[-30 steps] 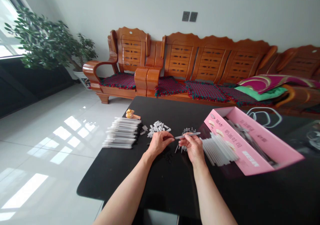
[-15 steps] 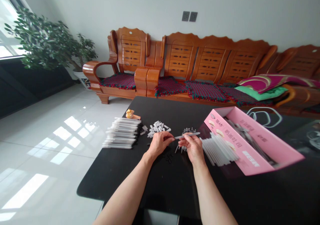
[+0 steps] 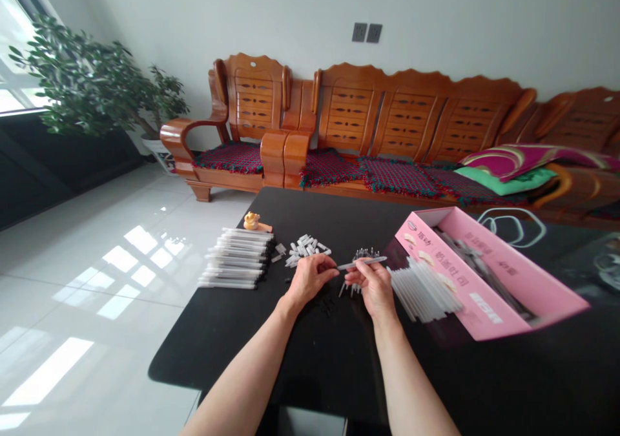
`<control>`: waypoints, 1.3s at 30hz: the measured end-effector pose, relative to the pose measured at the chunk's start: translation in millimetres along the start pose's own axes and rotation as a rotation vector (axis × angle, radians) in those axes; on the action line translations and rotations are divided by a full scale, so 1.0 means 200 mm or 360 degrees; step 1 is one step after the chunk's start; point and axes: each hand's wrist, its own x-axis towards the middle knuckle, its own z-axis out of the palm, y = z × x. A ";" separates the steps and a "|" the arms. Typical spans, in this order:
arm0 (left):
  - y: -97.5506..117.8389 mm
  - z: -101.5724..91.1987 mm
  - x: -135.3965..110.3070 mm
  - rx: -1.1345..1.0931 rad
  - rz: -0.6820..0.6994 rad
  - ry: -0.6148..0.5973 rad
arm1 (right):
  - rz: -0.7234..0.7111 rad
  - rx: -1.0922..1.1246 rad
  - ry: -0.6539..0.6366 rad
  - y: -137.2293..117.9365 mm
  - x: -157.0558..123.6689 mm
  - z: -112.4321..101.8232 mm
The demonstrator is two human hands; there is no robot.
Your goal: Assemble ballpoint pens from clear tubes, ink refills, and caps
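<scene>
A slim pale pen (image 3: 375, 261) lies nearly level between my hands above the table. My right hand (image 3: 375, 287) is closed, pinching it near the middle between thumb and fingers. My left hand (image 3: 310, 281) is closed at the pen's left end, its fingertips covering that tip; whether a small part is also in them I cannot tell. Behind my left hand is a heap of white pen caps (image 3: 306, 247). Several pen refills (image 3: 365, 253) with dark tips lie behind and under my right hand. Clear empty-looking barrels (image 3: 426, 294) lie in a row to the right.
Assembled-looking white pens (image 3: 235, 261) with black ends lie in a row at left, a small yellow figurine (image 3: 252, 220) behind them. Small black pieces (image 3: 327, 305) lie before my hands. A pink box (image 3: 489, 294) holding dark items stands at right on the black table (image 3: 232, 352).
</scene>
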 end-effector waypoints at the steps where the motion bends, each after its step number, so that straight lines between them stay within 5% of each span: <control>1: 0.00 0.00 0.00 0.0006 0.0014 0.0005 | -0.0006 0.0007 0.0004 0.00 0.00 0.00; 7: 0.01 -0.02 -0.01 0.0124 0.0030 -0.0099 | -0.0010 -0.0004 0.0011 0.00 0.00 -0.01; 15: 0.00 -0.01 0.00 -0.0032 0.0039 0.0031 | -0.0010 0.0001 0.0015 0.00 0.00 0.00; 20: 0.02 -0.02 -0.01 0.0143 0.0085 -0.0085 | 0.0000 0.0000 0.0012 0.00 0.00 0.00; 39: -0.01 -0.01 0.00 0.0010 0.0041 -0.0010 | 0.0002 -0.0024 -0.0004 0.00 0.00 0.00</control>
